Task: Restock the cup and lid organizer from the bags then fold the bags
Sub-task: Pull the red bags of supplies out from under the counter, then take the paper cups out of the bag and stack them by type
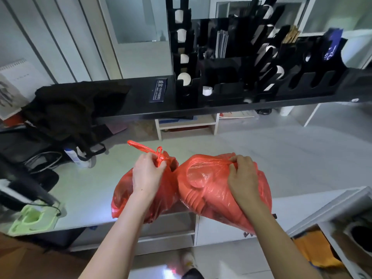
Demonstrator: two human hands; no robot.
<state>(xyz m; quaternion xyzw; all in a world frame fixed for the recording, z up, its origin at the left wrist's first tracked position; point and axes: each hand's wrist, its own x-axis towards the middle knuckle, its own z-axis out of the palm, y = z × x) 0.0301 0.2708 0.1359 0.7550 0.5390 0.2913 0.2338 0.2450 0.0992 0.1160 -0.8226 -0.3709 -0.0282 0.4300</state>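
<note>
- Two tied red plastic bags, touching each other, were held at the front edge of the pale counter (261, 158); the left bag (122, 194) looked partly resting on it, the right bag (203, 190) hung over the edge.
- Our left hand (147, 174) gripped the left bag's knotted neck; our right hand (243, 178) pinched the gathered top of the right bag.
- Round lid-like shapes showed through the right bag; the left bag's contents we could not tell.
- Best move, we judged: set both fully on the counter, undo one knot at a time, keep the other upright.
- The black cup and lid organizer (251, 63) stood on a raised black shelf (141, 101) behind, a few white cups in its slots, many slots bare.
- A black garment (66, 109) lay left, a green tray (34, 218) near-left, white cabinets beyond.
</note>
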